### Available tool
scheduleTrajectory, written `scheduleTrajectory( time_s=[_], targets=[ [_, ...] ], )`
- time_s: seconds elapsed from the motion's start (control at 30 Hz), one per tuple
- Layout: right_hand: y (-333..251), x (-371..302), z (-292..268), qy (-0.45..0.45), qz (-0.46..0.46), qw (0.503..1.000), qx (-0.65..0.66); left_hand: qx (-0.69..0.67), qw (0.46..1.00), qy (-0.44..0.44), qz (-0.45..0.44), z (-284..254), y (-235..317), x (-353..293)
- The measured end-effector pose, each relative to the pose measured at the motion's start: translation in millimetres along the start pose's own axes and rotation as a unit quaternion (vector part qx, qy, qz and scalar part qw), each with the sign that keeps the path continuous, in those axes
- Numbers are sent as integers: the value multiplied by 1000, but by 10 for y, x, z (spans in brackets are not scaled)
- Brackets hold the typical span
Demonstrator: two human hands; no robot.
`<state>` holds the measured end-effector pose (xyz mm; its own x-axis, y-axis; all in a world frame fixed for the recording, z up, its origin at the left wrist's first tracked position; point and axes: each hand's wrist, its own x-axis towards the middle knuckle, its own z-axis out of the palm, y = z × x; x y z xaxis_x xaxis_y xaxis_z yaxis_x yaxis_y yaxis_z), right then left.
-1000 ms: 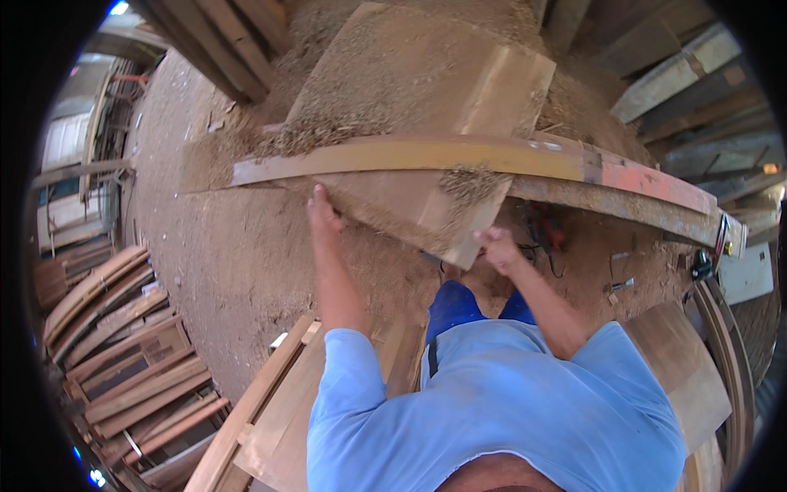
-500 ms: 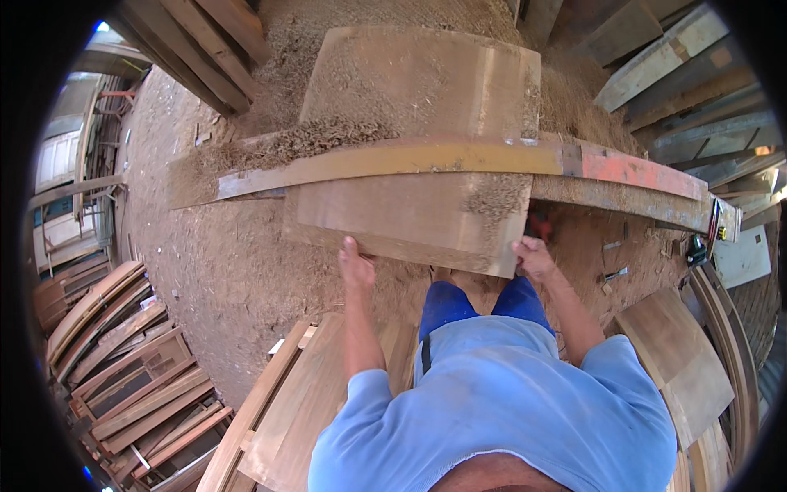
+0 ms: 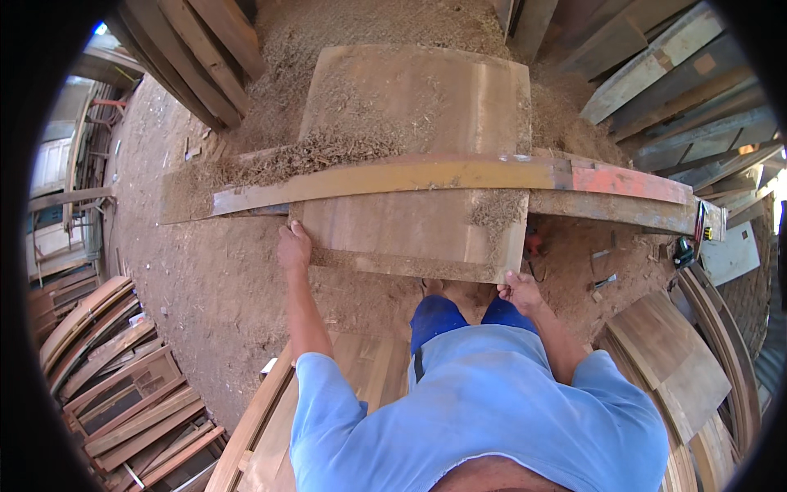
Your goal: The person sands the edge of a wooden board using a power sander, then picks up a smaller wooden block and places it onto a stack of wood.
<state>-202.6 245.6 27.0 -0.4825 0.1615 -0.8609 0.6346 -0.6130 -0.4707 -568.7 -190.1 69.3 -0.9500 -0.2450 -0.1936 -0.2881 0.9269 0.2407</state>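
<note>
A wide wooden panel [image 3: 393, 230], dusted with shavings, lies in front of me. A long board with a yellow and red painted face [image 3: 393, 175] crosses over its middle in the view. My left hand [image 3: 295, 246] is closed around the panel's left edge close to the near corner. At the near right corner my right hand [image 3: 520, 289] pinches the panel's edge between thumb and fingers. The fingertips beneath the panel are hidden on both sides.
Wood shavings [image 3: 328, 148] pile along the board's left half. Planks [image 3: 197, 49] lean at the back left, more timber [image 3: 656, 82] at the back right. Stacked frames and boards [image 3: 139, 394] lie at the left. Flat panels [image 3: 668, 353] rest close on my right. A tape measure [image 3: 684, 250] sits by the board's right end.
My left hand has moved outward from the panel's near edge to its left edge. My right hand has shifted to the near right corner. The whole view has shifted slightly.
</note>
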Motion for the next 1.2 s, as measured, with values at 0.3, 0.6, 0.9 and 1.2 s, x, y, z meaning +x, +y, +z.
scheduleTrajectory(
  time_s=[0.3, 0.6, 0.9, 1.2],
  targets=[
    [-670, 511, -625, 111, -118, 976, 145, -234, 967, -103, 11, 483, -83, -1139],
    [-1067, 479, -270, 52, -74, 994, 66, -656, 615, -410, -154, 759, 113, -1879],
    [-1001, 526, 436, -51, -39, 998, 2, -671, 651, -316, -164, 738, 64, -742],
    [-684, 824, 812, -36, -51, 992, 113, -655, 741, -126, -74, 1051, 706, -653]
  ],
)
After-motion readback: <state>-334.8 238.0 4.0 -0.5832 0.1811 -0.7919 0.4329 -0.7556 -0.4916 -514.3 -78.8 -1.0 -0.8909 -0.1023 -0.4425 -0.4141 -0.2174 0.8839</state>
